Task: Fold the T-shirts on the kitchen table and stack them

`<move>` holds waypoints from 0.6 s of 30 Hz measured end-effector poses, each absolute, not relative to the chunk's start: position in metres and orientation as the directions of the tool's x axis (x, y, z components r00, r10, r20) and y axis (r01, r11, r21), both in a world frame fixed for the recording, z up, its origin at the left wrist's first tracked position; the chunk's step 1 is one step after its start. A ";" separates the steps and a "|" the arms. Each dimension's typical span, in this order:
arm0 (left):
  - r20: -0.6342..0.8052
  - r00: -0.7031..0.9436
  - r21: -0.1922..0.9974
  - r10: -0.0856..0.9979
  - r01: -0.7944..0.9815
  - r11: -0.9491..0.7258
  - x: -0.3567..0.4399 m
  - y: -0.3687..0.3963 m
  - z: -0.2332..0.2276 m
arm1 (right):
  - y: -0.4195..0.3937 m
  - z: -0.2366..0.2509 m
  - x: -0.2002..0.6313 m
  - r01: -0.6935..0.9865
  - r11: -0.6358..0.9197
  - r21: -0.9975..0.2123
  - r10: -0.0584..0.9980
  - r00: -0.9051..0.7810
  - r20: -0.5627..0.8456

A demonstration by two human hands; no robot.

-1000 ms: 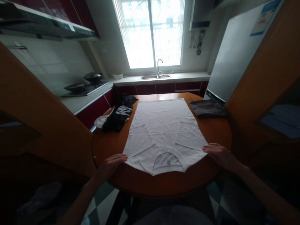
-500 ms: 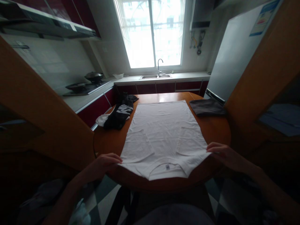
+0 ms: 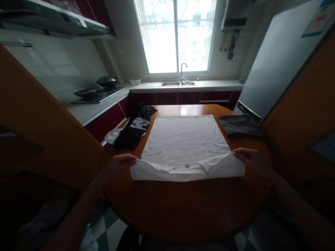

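A white T-shirt lies spread over the wooden table, its body flat toward the far side. Its neck end is lifted and turned over toward the middle, with a small label showing at the collar. My left hand pinches the raised edge at the left corner. At the right corner, my right hand grips the same edge between thumb and fingers. Between the two hands the near fabric hangs in a shallow curve down to the tabletop.
Black clothing with white lettering lies on the table's left side, over something white. A folded dark grey cloth sits on the right. Beyond are a sink, a stove with pans and a fridge.
Both hands have lifted the shirt's neck end and carried it away from me, folding it over. More bare table shows at the front, and the view has shifted slightly.
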State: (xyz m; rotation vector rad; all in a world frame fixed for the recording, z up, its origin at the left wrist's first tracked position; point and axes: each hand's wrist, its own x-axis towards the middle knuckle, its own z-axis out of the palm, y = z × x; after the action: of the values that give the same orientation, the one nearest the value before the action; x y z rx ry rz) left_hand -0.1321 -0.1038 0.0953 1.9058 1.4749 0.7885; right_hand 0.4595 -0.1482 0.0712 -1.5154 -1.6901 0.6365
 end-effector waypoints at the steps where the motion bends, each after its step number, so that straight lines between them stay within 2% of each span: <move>1: 0.097 0.175 0.764 0.980 0.618 -0.186 -0.132 -0.096 0.091 | -0.138 0.067 0.459 0.596 0.157 -0.788 0.977 0.020 0.210; 6: 0.076 0.067 0.774 0.995 0.625 -0.101 -0.123 -0.068 0.068 | -0.100 0.036 0.456 0.596 0.079 -0.799 0.982 0.090 0.165; 10: 0.041 0.053 0.757 0.998 0.650 -0.065 -0.115 -0.056 0.052 | -0.089 0.016 0.455 0.649 0.047 -0.759 0.988 0.081 0.130; 14: 0.001 0.067 0.736 0.998 0.676 -0.046 -0.113 -0.051 0.049 | -0.087 0.015 0.457 0.660 0.042 -0.750 0.991 0.070 0.117; 18: -0.013 0.047 0.767 0.999 0.642 -0.020 -0.116 -0.046 0.059 | -0.087 0.026 0.458 0.621 0.011 -0.784 0.991 0.099 0.092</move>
State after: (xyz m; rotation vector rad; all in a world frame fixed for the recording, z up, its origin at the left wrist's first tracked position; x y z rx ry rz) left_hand -0.1164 -0.0462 0.0588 1.7266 1.6570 0.7596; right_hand 0.4575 -0.0874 0.0265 -1.6881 -1.5984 0.6799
